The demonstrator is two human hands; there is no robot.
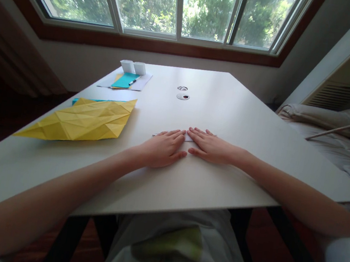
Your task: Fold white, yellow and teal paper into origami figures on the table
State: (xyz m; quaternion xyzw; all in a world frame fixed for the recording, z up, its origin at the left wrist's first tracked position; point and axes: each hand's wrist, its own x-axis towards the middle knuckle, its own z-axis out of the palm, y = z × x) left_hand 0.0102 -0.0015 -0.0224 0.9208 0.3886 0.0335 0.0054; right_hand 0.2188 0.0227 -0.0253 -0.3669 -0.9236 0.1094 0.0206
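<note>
A narrow piece of white paper (188, 137) lies flat on the white table, mostly hidden beneath my hands. My left hand (165, 148) rests on its left part, palm down with the fingers stretched out. On its right part lies my right hand (208, 146), also flat, fingers extended and pointing left. The fingertips of both hands nearly meet over the paper. Neither hand grips anything; both press against the paper and tabletop.
Left of my hands lies a large creased yellow folded paper (88, 121) with a blue edge behind it. Farther back are turquoise paper (125, 80), a pen (134, 81) and white folded paper boxes (127, 66). Two round discs (183, 97) lie mid-table. A window spans the far wall.
</note>
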